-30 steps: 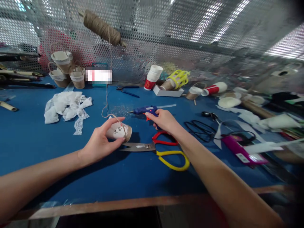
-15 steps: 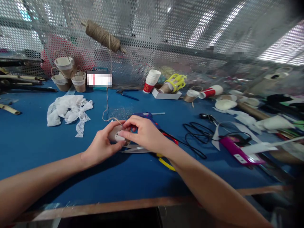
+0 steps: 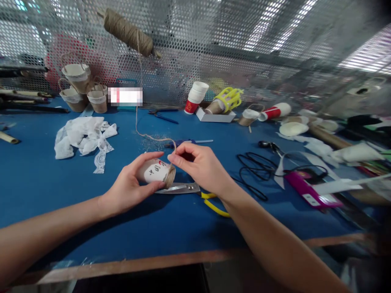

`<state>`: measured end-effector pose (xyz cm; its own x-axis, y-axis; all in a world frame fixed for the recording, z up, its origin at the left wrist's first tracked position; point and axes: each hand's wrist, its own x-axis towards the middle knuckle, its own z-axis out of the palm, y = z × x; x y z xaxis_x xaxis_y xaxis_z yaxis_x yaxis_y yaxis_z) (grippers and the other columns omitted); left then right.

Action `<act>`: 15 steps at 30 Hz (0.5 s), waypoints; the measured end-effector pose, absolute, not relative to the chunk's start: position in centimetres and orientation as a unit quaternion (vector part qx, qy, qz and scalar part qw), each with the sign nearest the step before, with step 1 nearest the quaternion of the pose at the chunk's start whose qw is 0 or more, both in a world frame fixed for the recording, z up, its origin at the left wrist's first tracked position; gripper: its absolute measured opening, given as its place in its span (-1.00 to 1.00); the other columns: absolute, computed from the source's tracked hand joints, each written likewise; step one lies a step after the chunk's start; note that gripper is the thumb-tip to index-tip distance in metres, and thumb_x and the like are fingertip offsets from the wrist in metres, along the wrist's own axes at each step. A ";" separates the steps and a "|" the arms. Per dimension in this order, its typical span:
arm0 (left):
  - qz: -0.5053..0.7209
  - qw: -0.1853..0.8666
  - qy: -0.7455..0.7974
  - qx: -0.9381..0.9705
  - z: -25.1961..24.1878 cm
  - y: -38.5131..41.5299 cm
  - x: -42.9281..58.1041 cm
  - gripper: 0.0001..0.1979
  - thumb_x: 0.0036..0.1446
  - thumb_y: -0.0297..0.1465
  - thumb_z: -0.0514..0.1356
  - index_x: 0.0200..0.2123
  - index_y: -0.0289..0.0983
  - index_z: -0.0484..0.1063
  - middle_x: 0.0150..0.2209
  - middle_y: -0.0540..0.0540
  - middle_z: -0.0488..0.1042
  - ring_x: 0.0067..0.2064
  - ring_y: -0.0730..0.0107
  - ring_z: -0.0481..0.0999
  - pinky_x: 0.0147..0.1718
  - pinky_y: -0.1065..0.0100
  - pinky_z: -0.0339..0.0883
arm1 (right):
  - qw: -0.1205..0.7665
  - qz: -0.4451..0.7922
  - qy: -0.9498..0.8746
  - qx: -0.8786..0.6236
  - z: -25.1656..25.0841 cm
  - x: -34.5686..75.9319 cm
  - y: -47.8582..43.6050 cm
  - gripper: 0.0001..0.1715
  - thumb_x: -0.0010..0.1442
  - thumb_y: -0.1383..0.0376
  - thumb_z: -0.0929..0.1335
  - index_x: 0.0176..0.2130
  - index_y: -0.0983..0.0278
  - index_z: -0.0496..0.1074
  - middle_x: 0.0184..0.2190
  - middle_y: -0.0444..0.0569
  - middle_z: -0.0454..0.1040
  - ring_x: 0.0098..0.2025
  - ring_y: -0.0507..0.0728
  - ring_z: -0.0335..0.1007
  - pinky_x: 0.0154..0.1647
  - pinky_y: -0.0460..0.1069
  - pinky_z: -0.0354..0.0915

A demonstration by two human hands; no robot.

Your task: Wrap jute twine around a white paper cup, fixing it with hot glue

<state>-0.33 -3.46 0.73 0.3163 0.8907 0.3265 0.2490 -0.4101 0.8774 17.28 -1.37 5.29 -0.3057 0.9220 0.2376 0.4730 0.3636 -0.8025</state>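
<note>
My left hand (image 3: 128, 181) is wrapped round a white paper cup (image 3: 151, 171) with printed characters, tilted onto its side. Brown twine is wound round the cup's right end. Just right of it, my right hand (image 3: 198, 165) pinches the loose twine (image 3: 152, 138) between thumb and fingers. That strand runs back and up to a large twine spool (image 3: 128, 32) hung on the mesh. Beneath the cup and right forearm lie scissors (image 3: 183, 188) with yellow handles (image 3: 216, 206). A blue glue gun (image 3: 180, 143) is partly hidden behind my right hand.
White lace fabric (image 3: 81, 136) lies at left, in front of stacked twine-wrapped cups (image 3: 76, 77). Pliers (image 3: 165, 117), stacked paper cups (image 3: 195, 97) and a white box (image 3: 215, 116) stand at the back. A black cable (image 3: 252, 179) and purple power strip (image 3: 308, 189) are at right.
My right hand has moved right and slightly up with the twine, uncovering the cup's twine-wound end and the scissors' pivot. The left hand still holds the cup. The view has shifted slightly.
</note>
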 end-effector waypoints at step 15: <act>0.430 0.309 0.359 0.769 0.7 -4.2 -0.4 -0.54 -0.03 -0.46 0.22 -0.01 -0.20 0.22 -0.09 -0.08 0.41 -0.14 0.38 0.43 -0.16 0.42 0.32 | 0.361 0.387 -0.716 -0.455 3.8 17.9 -1.3 -0.79 0.06 0.22 0.32 -0.49 0.32 0.32 -0.55 -0.17 0.31 -0.50 -0.05 0.17 -0.47 -0.12 0.15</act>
<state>-0.43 -4.17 0.66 0.3731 0.8173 0.4392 0.2868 -0.5518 0.7831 17.85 -1.26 3.84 -0.3261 0.9309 0.1647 0.3718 0.2865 -0.8830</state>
